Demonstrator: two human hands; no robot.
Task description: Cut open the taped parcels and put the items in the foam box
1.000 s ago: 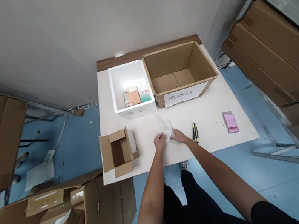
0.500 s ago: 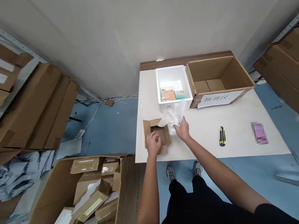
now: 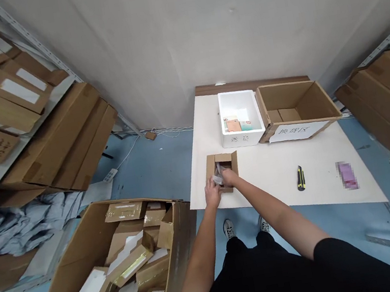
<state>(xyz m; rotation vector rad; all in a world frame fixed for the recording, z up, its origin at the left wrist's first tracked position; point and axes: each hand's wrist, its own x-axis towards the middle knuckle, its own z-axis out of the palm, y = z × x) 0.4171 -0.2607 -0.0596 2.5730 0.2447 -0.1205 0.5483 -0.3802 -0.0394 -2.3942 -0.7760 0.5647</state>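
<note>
On the white table, a small open cardboard box stands with its flaps up. My right hand reaches into its opening, closed on crumpled white wrapping, part of which sticks up beside the fingers. Whatever lies deeper in the box is hidden by the hand. At the front left corner of that box, my left hand grips the cardboard edge, its fingertips close to the wrapping.
Behind stand a white foam bin with several small packs and a large open carton. A utility knife and a blurred pink item lie at right. A big carton of taped parcels stands left, below shelves.
My right hand has brought the white wrapping down and left into the small box. My left hand has moved from inside the box to its front left edge. The view has shifted.
</note>
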